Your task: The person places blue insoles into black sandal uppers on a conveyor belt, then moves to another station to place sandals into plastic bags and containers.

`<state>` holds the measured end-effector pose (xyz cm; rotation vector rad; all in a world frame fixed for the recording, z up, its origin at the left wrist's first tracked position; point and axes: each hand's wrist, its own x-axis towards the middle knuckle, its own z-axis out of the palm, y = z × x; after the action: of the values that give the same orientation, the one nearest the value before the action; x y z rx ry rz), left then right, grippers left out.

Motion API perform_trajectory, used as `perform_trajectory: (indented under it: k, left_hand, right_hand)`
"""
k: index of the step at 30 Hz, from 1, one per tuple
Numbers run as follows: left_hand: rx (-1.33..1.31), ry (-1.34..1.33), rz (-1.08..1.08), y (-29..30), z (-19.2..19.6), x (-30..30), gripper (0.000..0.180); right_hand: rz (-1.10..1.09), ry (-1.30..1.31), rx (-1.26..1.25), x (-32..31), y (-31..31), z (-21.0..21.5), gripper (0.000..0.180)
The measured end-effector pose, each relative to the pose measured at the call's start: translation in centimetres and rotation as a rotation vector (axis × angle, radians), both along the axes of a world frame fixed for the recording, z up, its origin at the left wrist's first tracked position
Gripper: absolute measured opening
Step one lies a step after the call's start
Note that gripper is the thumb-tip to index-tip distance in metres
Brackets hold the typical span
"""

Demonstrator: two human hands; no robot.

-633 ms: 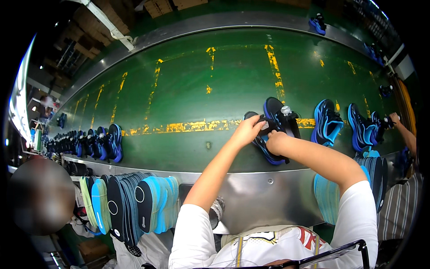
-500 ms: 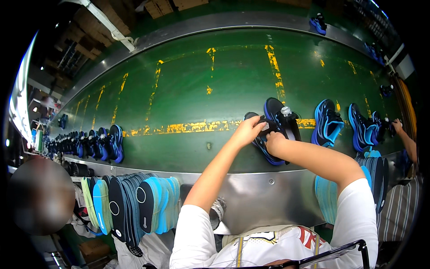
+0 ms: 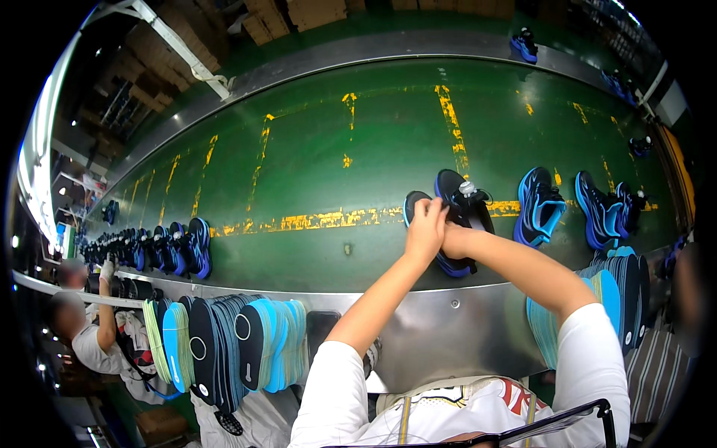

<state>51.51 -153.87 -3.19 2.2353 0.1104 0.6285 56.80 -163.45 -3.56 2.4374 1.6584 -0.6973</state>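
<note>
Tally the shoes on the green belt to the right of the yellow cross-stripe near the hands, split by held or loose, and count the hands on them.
Shoe held under the hands: 1
Loose blue-and-black shoes further right, first one, and next: 2
Hands on the held shoe, left hand and right hand: 2
Total shoes: 3
</note>
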Motion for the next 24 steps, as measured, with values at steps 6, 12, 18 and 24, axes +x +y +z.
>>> perform_trajectory:
  k: [6, 12, 18, 24]
  left_hand:
    - [0.265, -0.156, -0.198, 0.8, -1.3, -0.7, 0.031]
    - [0.356, -0.199, -0.152, 0.2, -2.1, -0.9, 0.033]
    - [0.411, -0.264, -0.105, -0.1, -1.7, -0.7, 0.033]
    - [0.439, -0.240, -0.116, 0.0, -2.5, -1.0, 0.033]
  right_hand:
    - [-0.183, 0.065, -0.127, -0.3, 2.0, -0.8, 0.034]
    - [-0.235, 0.073, -0.111, -0.8, 1.6, -0.7, 0.034]
    - [-0.253, 0.086, -0.141, -1.2, 1.4, -0.7, 0.034]
    - [-0.261, 0.088, -0.150, -1.3, 2.0, -0.7, 0.034]
